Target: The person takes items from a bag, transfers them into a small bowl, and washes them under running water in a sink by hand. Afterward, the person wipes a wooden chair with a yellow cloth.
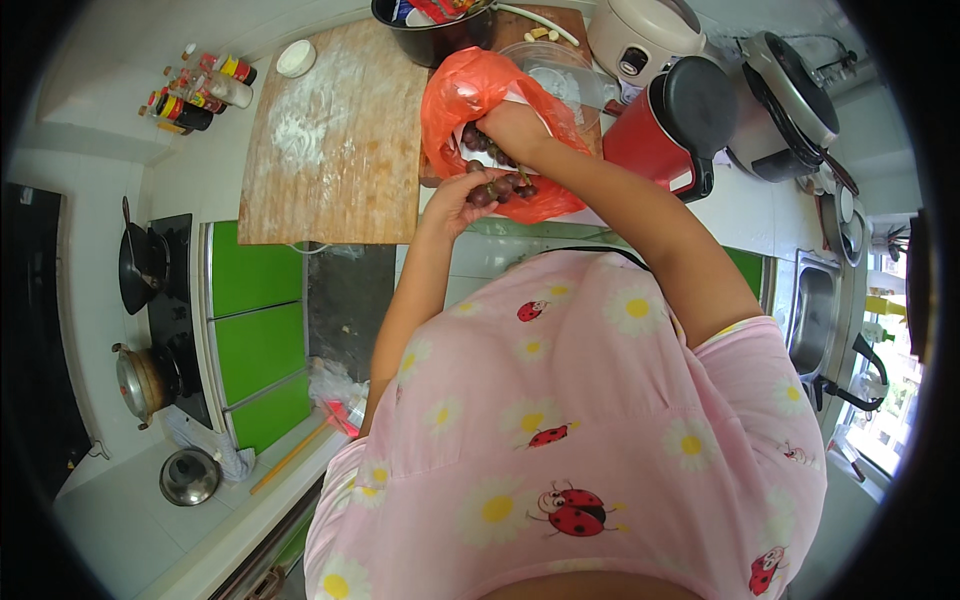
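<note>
A red plastic bag (466, 79) lies open on the counter before me. My left hand (457, 201) holds a bunch of dark grapes (495, 187) by its lower end, at the bag's near edge. Inside the bag's mouth is my right hand (514, 129), over the upper part of the grapes; its fingertips are partly hidden, so I cannot tell how they grip. White paper or lining shows within the bag around the fruit. A clear plastic container (559, 75) stands just behind the bag, with a whitish content.
A floured wooden board (337, 142) with a small white bowl (296, 58) lies left. Behind stands a black pot (442, 37). At the right are a red pitcher (645, 135), a rice cooker (637, 37), a pressure cooker (772, 112) and a sink (814, 315). Bottles (202, 86) stand far left.
</note>
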